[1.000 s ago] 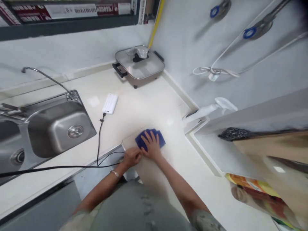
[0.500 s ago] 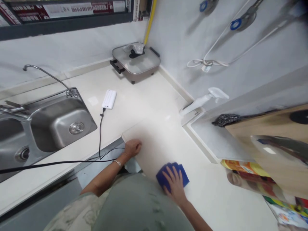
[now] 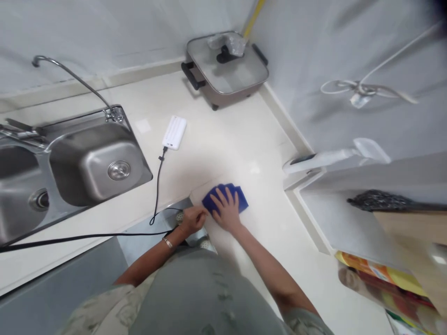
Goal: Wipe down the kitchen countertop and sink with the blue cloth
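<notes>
My right hand [image 3: 226, 208] lies over a folded blue cloth [image 3: 240, 197], keeping it against the white countertop [image 3: 268, 223] close to the counter's inner corner. Its fingers are spread across the cloth, and the palm covers part of it. Just left of the cloth is my left hand [image 3: 194, 219], closed with the fingers curled in; nothing shows in it. It is at the counter edge, with a bracelet on the wrist. A black cable [image 3: 87, 236] runs toward that wrist from the left.
A double steel sink [image 3: 94, 163] with a tall faucet [image 3: 73, 79] is on the left. A white power bank [image 3: 174, 132] lies behind my hands. An electric pan with a glass lid [image 3: 230, 70] fills the back corner. A white spray bottle [image 3: 324, 159] and colourful packages [image 3: 380, 274] are right.
My right hand has slid the blue cloth left and away from my body, up beside my left hand. The left hand stays closed at the counter edge. The camera view has shifted.
</notes>
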`<action>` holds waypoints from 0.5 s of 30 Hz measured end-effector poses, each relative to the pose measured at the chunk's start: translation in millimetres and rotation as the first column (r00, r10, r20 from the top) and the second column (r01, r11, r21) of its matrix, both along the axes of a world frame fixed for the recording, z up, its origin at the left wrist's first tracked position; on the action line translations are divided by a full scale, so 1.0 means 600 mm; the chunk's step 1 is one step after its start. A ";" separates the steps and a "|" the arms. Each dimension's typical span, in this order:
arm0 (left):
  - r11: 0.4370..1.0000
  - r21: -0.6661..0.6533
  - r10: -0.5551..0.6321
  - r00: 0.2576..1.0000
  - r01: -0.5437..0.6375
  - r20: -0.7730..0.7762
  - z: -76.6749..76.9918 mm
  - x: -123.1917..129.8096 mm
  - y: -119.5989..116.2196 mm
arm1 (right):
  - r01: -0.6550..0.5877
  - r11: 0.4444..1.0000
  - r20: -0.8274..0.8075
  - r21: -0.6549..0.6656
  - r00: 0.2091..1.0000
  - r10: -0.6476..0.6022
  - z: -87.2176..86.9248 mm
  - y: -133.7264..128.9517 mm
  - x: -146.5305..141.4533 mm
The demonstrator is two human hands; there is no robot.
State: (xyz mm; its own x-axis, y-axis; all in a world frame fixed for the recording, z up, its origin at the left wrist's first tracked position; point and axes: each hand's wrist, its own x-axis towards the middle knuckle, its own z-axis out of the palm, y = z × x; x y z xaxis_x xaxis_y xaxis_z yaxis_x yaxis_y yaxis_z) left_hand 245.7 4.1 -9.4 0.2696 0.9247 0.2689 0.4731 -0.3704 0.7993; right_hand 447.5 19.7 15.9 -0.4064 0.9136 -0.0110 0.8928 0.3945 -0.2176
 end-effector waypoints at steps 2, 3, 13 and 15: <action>1.000 0.001 0.031 1.000 -0.031 -0.006 0.009 -0.015 0.009 | -0.042 0.999 -0.012 0.008 0.999 0.042 -0.001 0.048 -0.041; 0.999 0.001 0.046 0.999 -0.046 -0.012 0.013 -0.021 0.016 | -0.055 0.998 -0.015 0.011 0.998 0.055 -0.001 0.071 -0.062; 0.963 0.061 0.267 0.890 -0.263 -0.370 0.041 -0.079 0.096 | -0.129 0.991 -0.016 0.028 0.991 0.129 -0.003 0.257 -0.158; 0.953 0.055 0.294 0.870 -0.297 -0.397 0.037 -0.092 0.104 | -0.089 0.995 -0.011 0.041 0.996 0.090 -0.005 0.290 -0.147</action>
